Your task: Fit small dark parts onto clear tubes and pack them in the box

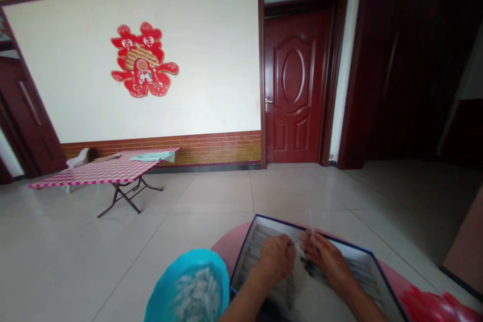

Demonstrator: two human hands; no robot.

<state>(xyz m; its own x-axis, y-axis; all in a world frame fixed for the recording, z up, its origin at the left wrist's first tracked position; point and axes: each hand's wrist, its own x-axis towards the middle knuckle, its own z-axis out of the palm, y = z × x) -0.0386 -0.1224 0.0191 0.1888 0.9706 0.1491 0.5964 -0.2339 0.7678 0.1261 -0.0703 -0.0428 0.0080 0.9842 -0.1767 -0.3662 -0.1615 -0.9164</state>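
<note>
White stick (311,221) pinched in right grip (326,259); left grip (275,259), above tray (385,282), unclear.

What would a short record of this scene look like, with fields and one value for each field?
Left hand: the left hand is curled over the tray
Right hand: the right hand appears to pinch a thin white stick
Under the hands: a shallow blue-edged tray with rows of thin pale pieces
Beside: a turquoise bowl of white slender pieces; a red plastic bag
Room: a folding table with checked cloth; a red door
</note>
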